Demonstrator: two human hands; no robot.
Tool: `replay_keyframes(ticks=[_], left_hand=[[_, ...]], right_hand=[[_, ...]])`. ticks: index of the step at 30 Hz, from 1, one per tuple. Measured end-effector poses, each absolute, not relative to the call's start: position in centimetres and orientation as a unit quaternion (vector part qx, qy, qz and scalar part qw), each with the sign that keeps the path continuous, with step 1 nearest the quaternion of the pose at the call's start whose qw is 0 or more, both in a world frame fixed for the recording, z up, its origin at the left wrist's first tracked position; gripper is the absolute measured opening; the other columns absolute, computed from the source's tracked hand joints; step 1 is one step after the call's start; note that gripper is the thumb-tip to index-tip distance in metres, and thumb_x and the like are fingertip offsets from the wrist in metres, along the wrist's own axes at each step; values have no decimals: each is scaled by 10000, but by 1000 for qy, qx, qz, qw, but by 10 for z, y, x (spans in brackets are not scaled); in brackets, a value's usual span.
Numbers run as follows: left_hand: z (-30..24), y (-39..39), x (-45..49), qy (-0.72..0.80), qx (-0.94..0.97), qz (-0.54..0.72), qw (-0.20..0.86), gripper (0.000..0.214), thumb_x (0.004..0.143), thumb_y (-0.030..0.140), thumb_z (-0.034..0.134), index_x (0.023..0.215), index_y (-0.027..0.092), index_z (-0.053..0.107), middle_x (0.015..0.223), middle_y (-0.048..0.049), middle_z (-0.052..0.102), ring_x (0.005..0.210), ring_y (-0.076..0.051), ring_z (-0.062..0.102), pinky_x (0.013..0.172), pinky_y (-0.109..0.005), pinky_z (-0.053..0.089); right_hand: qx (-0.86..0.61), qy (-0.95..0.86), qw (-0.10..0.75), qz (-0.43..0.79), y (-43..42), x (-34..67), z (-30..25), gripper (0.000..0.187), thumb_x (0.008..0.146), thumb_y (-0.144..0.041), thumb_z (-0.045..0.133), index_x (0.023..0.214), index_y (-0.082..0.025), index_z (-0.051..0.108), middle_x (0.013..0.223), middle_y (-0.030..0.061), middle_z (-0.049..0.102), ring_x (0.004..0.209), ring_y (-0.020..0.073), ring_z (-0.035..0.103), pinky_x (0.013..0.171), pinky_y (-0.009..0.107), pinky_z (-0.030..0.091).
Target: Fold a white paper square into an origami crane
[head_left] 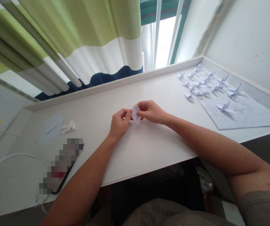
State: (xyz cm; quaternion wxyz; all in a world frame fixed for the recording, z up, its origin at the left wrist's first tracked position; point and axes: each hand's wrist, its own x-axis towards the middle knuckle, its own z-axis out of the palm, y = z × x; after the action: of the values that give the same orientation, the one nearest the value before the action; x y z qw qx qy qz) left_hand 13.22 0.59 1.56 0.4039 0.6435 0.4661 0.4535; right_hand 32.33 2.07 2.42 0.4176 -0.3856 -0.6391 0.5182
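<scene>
Both hands pinch a small folded paper (135,114) between them, left hand (119,123) on its left edge, right hand (150,111) at its top. It looks light, thin and easily creased, so it is best held by fingertips at the folded edges.

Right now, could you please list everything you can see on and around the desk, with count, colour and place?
folded paper piece: one, white, pinched between both hands above the desk's middle
desk: one, pale wood grain, with a raised rim at the back and right
paper cranes: well over a dozen, white, grouped at the far right corner
lined sheet: one, white, at the right edge, with one crane standing on it
paper squares: a few, white, left part of the desk
crumpled scrap: one, white, beside the squares
cables: two, white, far left
curtain: one, green, white and navy, behind the desk
left hand: fingers closed on the paper
right hand: fingers closed on the paper
</scene>
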Motion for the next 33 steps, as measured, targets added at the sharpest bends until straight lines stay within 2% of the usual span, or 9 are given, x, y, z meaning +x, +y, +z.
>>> replay_keyframes(ticks=[3,5,9,12,19,23,27,33], left_hand=[[18,3,132,472,678,431,362,445,789,614,850,901,201,728,836,-44,748,736,-178,678,564,-241,510],[19,2,133,479,696,418,334,377,778,528,873,917,207,731,823,-30,741,741,-178,682,569,-238,509],[16,3,131,488,695,423,316,199,873,377,743,956,197,759,829,-37,759,771,-188,707,608,-247,538],[14,4,130,489,685,431,327,217,919,326,658,1040,201,787,854,-38,782,752,-181,704,641,-260,558],[15,2,132,476,703,441,292,218,958,411,700,979,217,798,871,-46,796,810,-198,741,646,-258,569],[19,-2,131,458,707,487,230,191,988,388,688,1071,238,772,1030,-53,823,939,-212,777,815,-311,627],[24,-8,131,430,712,536,149,148,1013,373,669,1071,250,730,1106,-52,829,1075,-228,792,1006,-373,613],[26,-11,132,416,723,539,120,201,1044,415,631,1086,242,723,1176,-91,826,1195,-257,768,1066,-400,584]], right_hand=[[-402,-652,433,474,20,322,26,52,789,-139,681,804,-166,723,740,14,739,689,144,673,637,265,550],[-412,-670,440,432,19,322,26,86,797,-130,650,778,-168,724,741,15,745,695,147,671,672,279,543],[-434,-710,445,331,17,322,27,144,830,-135,619,832,-179,756,828,29,791,762,173,699,728,305,549],[-434,-730,443,288,14,320,27,165,857,-140,617,882,-193,772,849,25,805,766,177,706,750,318,555],[-424,-755,429,256,10,317,25,122,850,-122,641,874,-199,731,851,27,782,744,172,689,739,320,560],[-406,-774,457,168,7,317,26,110,876,-152,647,944,-216,705,941,54,773,846,204,700,781,343,567],[-372,-787,487,69,1,316,31,133,954,-154,596,1018,-231,685,1001,79,769,928,230,706,814,368,561],[-370,-801,470,-14,0,316,34,120,1065,-239,546,1046,-237,664,1047,98,760,968,249,690,851,399,533]])
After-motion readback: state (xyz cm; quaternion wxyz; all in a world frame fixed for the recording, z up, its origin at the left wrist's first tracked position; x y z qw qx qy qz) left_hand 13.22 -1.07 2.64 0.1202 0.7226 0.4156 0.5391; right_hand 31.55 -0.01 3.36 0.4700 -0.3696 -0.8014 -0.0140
